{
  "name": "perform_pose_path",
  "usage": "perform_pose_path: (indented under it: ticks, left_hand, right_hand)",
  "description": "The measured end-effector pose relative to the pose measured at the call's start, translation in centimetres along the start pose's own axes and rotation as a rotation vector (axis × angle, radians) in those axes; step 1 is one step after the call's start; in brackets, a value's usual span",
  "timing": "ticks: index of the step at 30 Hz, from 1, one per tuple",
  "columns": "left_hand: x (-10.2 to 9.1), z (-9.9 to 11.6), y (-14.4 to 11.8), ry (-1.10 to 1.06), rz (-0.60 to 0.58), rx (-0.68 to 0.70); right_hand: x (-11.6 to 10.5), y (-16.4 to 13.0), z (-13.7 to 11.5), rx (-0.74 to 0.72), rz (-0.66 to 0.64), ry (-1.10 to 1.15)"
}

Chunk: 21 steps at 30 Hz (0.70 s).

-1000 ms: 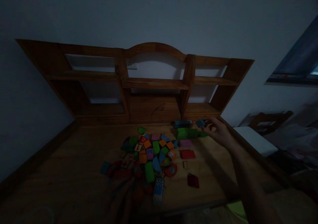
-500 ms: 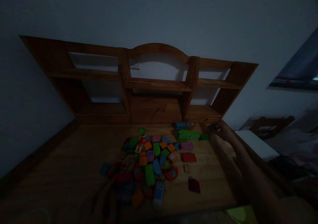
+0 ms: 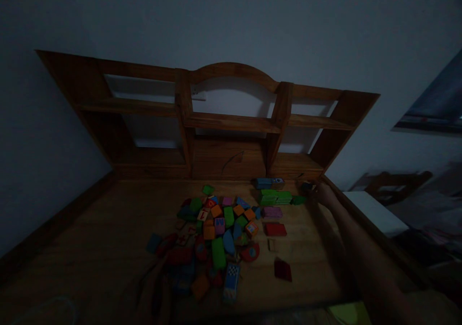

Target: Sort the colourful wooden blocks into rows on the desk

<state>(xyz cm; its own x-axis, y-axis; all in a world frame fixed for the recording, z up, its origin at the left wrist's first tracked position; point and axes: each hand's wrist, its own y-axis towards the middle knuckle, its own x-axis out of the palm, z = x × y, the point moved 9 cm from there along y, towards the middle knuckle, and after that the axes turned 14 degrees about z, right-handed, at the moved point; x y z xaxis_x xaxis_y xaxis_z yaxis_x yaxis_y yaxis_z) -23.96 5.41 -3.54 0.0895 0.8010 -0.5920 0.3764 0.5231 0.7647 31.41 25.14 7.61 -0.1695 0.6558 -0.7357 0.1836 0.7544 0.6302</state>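
The right hand point(image 3: 326, 196) is reaching to the far right part of the light-brown wooden surface point(image 3: 108, 224), its fingers gripping a small dark-blue block point(image 3: 306, 186). That block is sitting near the foot of the brown wooden shelf unit point(image 3: 233, 122), just beyond a dark-green block point(image 3: 298, 200). A row of bright-green rectangular blocks point(image 3: 275, 197) is extending leftward from there, with a long blue block point(image 3: 263, 183) lying behind it. Nearer the person, a pink rectangular block point(image 3: 272, 212), a red rectangular block point(image 3: 275, 229), a small pale-wood piece point(image 3: 272, 245) and a dark-red flat block point(image 3: 283, 270) are lying apart from one another. The left hand point(image 3: 154, 287) is hovering or resting in deep shadow beside a loose multicoloured pile of blocks point(image 3: 218, 248), nearest some red blocks point(image 3: 179, 256); whether its fingers are open or holding anything, I cannot tell.
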Motion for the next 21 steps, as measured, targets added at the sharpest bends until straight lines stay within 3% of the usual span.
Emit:
perform_pose_path:
  ticks: [3,6,11,14,17,21]
  left_hand:
    - [-0.1,0.1,0.2,-0.009,-0.006,-0.022]
    - [-0.1,0.5,0.1,-0.017,-0.014,0.011]
    - [0.6,-0.3,-0.4,-0.038,-0.069,-0.097]
    - [0.2,-0.2,-0.2,-0.087,-0.007,-0.102]
    - [0.0,0.0,0.2,-0.106,-0.011,-0.128]
    - [-0.7,-0.8,1.2,-0.176,-0.022,-0.333]
  right_hand:
    - [-1.4,0.0,-1.7,-0.008,0.048,0.002]
    - [-2.6,-0.5,-5.8,-0.093,0.034,0.060]
    - [-2.0,-4.8,-16.0,-0.379,-0.222,0.257]
    - [-1.0,-7.8,-20.3,-0.471,-0.354,0.339]
    - [-0.4,-9.7,-22.9,-0.512,-0.425,0.399]
    - [-0.8,-11.1,-25.3,-0.524,-0.454,0.449]
